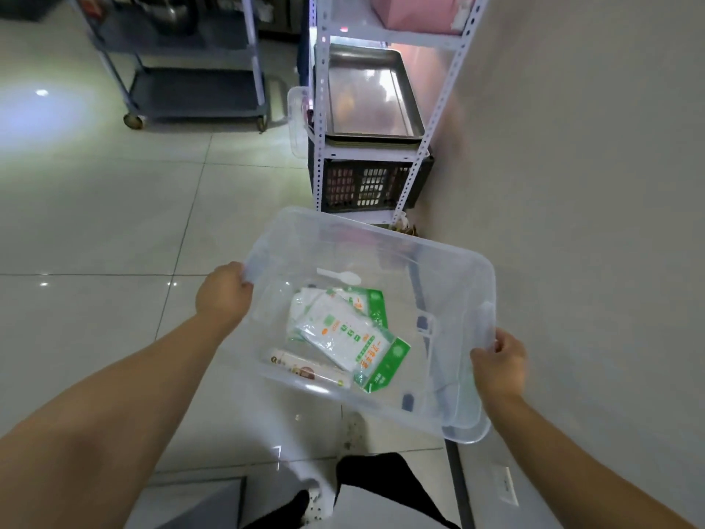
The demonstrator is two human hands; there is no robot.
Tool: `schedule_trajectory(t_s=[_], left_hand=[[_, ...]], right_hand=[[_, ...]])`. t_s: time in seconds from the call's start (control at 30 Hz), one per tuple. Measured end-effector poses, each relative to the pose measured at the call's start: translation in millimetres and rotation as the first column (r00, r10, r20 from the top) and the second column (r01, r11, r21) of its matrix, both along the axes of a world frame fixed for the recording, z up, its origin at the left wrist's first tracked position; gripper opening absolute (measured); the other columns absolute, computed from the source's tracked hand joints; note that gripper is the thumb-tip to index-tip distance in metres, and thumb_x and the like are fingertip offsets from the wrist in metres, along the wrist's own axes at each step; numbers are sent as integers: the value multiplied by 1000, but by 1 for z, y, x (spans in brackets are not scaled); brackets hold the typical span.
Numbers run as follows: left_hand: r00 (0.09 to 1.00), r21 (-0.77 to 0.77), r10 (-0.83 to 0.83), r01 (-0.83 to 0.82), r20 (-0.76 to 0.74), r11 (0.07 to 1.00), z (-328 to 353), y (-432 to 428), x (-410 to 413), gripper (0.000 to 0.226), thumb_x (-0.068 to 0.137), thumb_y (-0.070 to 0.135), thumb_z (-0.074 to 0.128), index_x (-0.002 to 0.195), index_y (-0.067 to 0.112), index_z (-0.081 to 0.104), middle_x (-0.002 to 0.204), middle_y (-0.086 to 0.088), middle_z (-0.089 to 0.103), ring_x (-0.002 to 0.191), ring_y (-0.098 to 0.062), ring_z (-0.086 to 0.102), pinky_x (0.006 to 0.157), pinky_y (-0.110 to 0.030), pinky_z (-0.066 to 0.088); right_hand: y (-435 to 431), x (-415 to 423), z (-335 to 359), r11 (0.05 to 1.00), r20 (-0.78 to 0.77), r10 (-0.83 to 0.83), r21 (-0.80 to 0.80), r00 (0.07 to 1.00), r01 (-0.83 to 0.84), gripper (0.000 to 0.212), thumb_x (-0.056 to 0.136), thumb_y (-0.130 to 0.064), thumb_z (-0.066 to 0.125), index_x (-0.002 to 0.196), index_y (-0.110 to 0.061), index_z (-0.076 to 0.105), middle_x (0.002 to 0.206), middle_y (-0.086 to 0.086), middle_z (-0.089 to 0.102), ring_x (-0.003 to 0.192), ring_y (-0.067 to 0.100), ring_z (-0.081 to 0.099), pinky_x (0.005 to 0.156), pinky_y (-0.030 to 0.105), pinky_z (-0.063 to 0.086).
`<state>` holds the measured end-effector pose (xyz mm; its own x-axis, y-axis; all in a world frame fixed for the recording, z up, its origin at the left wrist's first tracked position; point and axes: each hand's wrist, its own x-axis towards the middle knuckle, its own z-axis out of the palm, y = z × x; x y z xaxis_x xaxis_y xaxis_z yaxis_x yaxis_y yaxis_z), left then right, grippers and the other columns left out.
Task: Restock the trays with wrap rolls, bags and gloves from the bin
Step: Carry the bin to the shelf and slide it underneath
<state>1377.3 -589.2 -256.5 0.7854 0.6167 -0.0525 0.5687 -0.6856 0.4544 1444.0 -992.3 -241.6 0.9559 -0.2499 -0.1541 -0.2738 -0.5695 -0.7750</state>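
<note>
Both bare arms reach forward to the clear bin [438, 257]. The left hand [223, 292] grips the bin's left end, fingers curled over the rim. The right hand [500, 362] grips its right end, thumb apparently on top, fingertips hidden behind the rim.

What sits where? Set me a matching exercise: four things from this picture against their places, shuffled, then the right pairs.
Things
1. white plastic spoon
2. steel tray
3. black crate
4. left hand

Places
A. in the rack, under the tray's shelf
B. gripping the clear bin by its rim
C. inside the bin, beyond the green-and-white packets
D. on the rack shelf above the crate

Pairs: 1-C, 2-D, 3-A, 4-B
</note>
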Motion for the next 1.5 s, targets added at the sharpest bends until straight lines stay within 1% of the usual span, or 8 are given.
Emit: schedule_trajectory(t_s=[0.2,0.33,0.63,0.8,0.93,1.13,1.3,1.5], left_hand=[[980,-34,185,-188,-75,982,-16,74,40,40,91,46,43,84,11,62,78,-13,64,73,-33,61,61,-32,41],[934,-75,352,-356,-69,931,-10,120,51,50,90,57,36,66,18,54,58,-1,52,56,-26,50,57,-30,34],[791,-94,605,-611,-89,786,-22,265,46,33,87,37,54,98,7,65,91,-19,69,73,-30,57,64,-32,39],[759,-170,642,-650,-107,741,-24,365,60,35,82,21,60,114,5,61,100,-20,68,89,-35,62,68,-30,39],[751,-196,650,-659,-117,726,-13,445,81,38,79,16,62,116,4,59,104,-20,67,92,-37,62,69,-31,38],[758,-188,649,-648,-65,738,-2,543,137,30,82,19,60,107,2,61,86,-15,63,75,-30,56,66,-31,37],[769,-181,636,-635,-62,751,-9,611,207,33,81,23,61,108,5,62,95,-17,68,85,-34,61,68,-31,39],[796,-185,598,-604,-93,775,-12,687,316,37,79,20,63,112,3,60,96,-18,68,73,-27,54,67,-31,39]], right_hand=[[87,104,-20,984,11,175,21,985,-175,19,63,5,51,56,-13,47,47,-5,40,36,6,34,32,20,32],[158,164,-23,953,-45,301,-18,953,-302,18,69,1,58,69,-15,51,64,0,50,51,14,45,39,21,36],[353,247,-23,846,-85,525,-61,847,-530,33,72,2,53,103,-7,61,97,12,57,86,29,54,70,36,46],[465,272,-32,831,-158,545,-23,823,-555,18,74,-3,52,87,-11,60,82,9,61,76,27,58,61,33,49],[550,294,-26,819,-123,561,-60,818,-571,11,73,1,53,79,-6,59,76,14,59,67,27,52,50,26,36],[642,343,-22,842,-153,527,-36,836,-538,20,74,0,56,88,-13,62,79,9,62,67,22,57,53,26,43],[703,406,-23,861,-162,502,5,849,-508,25,72,5,56,79,-18,60,71,-2,62,59,13,56,50,24,47],[769,507,-35,873,-170,486,45,857,-486,20,71,4,55,80,-13,62,80,10,62,65,21,57,53,28,48]])
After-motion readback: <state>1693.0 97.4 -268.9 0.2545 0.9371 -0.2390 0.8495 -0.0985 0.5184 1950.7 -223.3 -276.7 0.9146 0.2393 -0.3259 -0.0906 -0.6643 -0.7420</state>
